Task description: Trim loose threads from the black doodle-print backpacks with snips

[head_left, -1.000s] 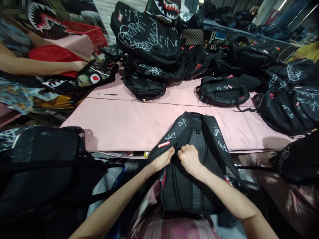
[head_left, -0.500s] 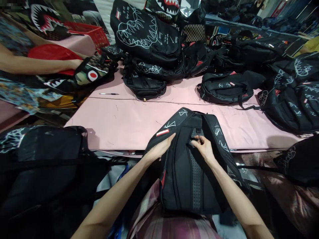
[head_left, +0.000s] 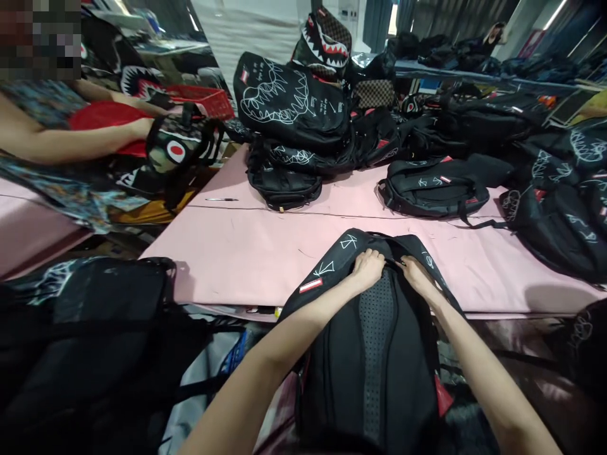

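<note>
A black backpack (head_left: 327,354) leans on my lap against the table edge, its padded back and shoulder straps facing me. White scribbles and a small red-and-white label (head_left: 310,285) mark the left strap. My left hand (head_left: 370,268) is closed on the top edge of the back panel, above the perforated centre strip (head_left: 377,328). Just to its right, my right hand (head_left: 417,275) is closed at the same edge beside the right strap. A small dark bit shows at its fingertips, too small to name. Red lining (head_left: 443,395) shows low on the bag's right side.
The pink-covered table (head_left: 237,253) bears several black backpacks and a pen (head_left: 222,200). A black bag (head_left: 109,316) stands close on my left, another (head_left: 583,335) on my right. At the far left a co-worker's arm (head_left: 109,139) works on a camouflage shark bag (head_left: 164,158).
My left hand has moved from the left strap to the panel's top edge. The right hand has shifted up and right. The backpack sits more upright, and the view has tilted up.
</note>
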Available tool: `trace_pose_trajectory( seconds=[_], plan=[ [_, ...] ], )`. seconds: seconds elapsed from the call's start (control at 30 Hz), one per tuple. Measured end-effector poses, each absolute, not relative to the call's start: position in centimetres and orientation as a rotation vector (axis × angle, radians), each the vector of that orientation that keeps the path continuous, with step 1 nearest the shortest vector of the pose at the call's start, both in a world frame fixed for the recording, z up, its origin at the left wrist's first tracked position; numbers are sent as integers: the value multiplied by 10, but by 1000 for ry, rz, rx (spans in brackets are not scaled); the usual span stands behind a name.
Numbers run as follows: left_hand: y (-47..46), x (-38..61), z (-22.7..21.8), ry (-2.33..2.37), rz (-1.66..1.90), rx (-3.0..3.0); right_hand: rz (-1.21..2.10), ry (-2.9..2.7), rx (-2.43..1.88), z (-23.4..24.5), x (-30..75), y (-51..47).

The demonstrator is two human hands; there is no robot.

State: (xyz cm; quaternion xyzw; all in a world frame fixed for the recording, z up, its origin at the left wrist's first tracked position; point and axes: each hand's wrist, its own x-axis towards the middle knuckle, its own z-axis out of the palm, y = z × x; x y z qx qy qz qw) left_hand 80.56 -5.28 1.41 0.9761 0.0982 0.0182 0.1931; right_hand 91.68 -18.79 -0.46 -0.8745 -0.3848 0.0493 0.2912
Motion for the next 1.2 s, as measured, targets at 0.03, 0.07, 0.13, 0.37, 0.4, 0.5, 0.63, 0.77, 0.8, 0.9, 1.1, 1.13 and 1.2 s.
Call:
trace_pose_trajectory(
  seconds=[0.03,0.07,0.13,0.37,0.4,0.5,0.63,0.77,0.8,0.9,1.1,1.13,1.2],
  plan=[
    [-49,810,16,291,12,2739,168,-1048,-2340,-5,922,-188],
    [-44,815,18,310,-31,2736,209,-1072,-2347,-5,925,-188],
    [-33,827,21,347,-114,2722,287,-1122,-2354,-3,927,-189],
    [-16,848,9,474,-418,2611,320,-1430,-2192,18,872,-213],
    [-18,848,6,497,-446,2593,306,-1509,-2138,20,862,-216],
    [-25,844,1,554,-479,2546,288,-1669,-1981,20,841,-224],
    [-27,835,2,578,-459,2495,299,-1700,-1840,19,834,-231],
    [-22,812,8,432,-365,2490,235,-1663,-1930,24,839,-245],
    [-23,802,7,377,-332,2502,192,-1658,-1983,23,841,-250],
    [-37,766,-4,302,-266,2567,113,-1693,-2103,14,841,-268],
    [-68,727,-26,322,-271,2674,104,-1755,-2166,-13,830,-286],
    [-68,730,-26,328,-296,2675,111,-1759,-2179,-13,829,-286],
    [-66,742,-24,348,-370,2671,141,-1768,-2206,-8,830,-284]
  ],
)
